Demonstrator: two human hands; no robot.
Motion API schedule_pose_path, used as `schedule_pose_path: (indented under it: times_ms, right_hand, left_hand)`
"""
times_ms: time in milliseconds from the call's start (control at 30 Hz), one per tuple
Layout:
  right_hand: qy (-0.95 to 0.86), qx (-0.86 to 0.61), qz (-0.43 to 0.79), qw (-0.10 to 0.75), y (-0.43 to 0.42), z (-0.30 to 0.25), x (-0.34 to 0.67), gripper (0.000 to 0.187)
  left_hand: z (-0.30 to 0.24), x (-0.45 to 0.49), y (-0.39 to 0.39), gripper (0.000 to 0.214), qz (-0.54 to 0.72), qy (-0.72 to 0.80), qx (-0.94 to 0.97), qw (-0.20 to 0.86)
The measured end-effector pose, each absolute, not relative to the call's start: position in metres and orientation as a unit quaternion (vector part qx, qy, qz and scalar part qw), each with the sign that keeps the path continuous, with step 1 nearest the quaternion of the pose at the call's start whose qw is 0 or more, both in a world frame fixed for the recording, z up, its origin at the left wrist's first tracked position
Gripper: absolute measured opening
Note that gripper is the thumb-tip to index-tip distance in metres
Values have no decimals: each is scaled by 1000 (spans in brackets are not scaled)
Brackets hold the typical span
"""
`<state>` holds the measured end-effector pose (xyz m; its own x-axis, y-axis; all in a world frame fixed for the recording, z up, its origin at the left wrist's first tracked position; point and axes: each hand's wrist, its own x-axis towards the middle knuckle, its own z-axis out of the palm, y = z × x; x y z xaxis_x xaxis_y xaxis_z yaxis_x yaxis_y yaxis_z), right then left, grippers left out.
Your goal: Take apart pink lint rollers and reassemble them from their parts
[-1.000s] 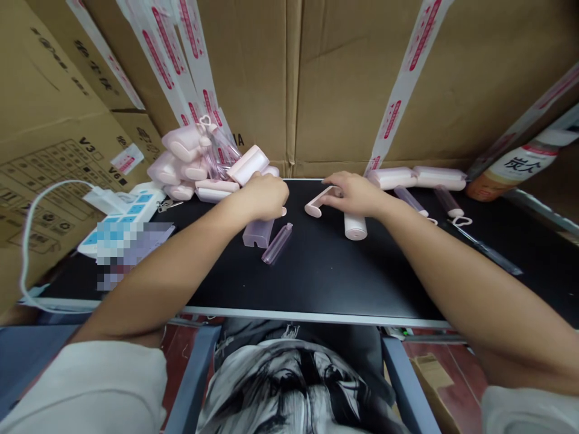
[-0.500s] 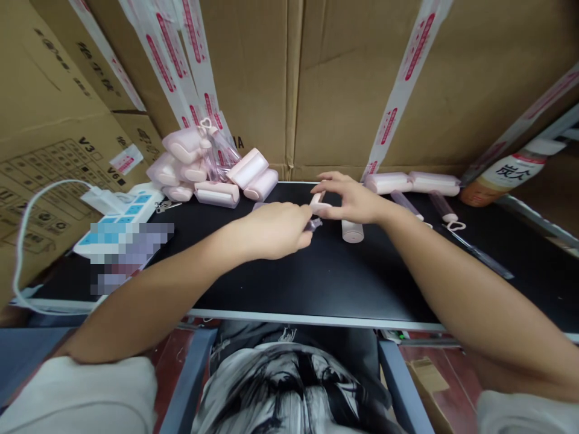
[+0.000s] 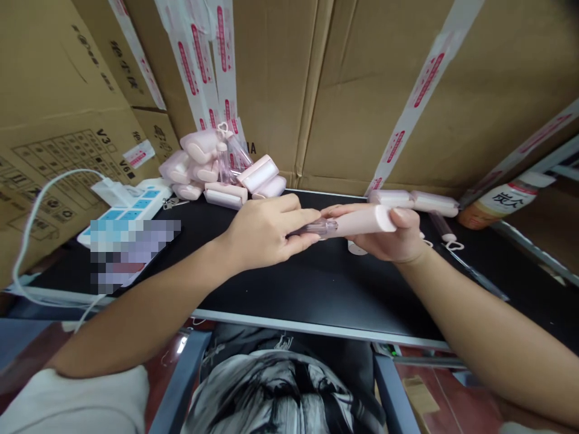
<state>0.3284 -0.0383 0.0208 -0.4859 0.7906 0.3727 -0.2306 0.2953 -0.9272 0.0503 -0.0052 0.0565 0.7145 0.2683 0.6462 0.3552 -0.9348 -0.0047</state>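
Observation:
My left hand (image 3: 271,232) is closed round a clear, pinkish ribbed plastic handle (image 3: 323,226), its thumb and fingers pinching the shaft. The handle's end meets a smooth pale pink lint roller casing (image 3: 364,222). That casing lies across my right hand (image 3: 395,238), gripped between thumb and fingers. Whether the two pieces are joined I cannot tell. Below my right fingers, a small white-pink cylinder (image 3: 357,246) shows on the black table (image 3: 298,295), mostly hidden by the hand.
Several pink lint rollers (image 3: 226,196) are piled at the back left. More roller heads (image 3: 414,200) and a heart-looped handle (image 3: 442,228) lie at right, beside a bottle (image 3: 504,202). A power strip (image 3: 147,202), a phone-like blurred item (image 3: 154,259) and cardboard boxes (image 3: 271,78) surround the table.
My right hand has turned palm up and now holds the pink casing against the handle. My left hand stays near the same place, and the view has shifted slightly.

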Motion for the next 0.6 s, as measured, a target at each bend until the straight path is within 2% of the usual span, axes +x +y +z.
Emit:
schedule_pose_path:
  times_ms: [133,267,467,600]
  right_hand:
    - [-678,-208,515,482,-45,19,329,69]
    - [-720,-248,434,482,-51,27,329,66]
    - [-772,-281,316,474,-68,40,332,65]
    - [-798,-298,255,457,-76,41,334,71]
  left_hand:
    - [57,51,-10,30,-348,-156,-917,120]
    - [58,51,-14,30,-336,-159,-921,116]
    - [59,51,-20,35,-320,-192,-928,6]
    - [61,50,-20,32,-304,-194,-931,-55]
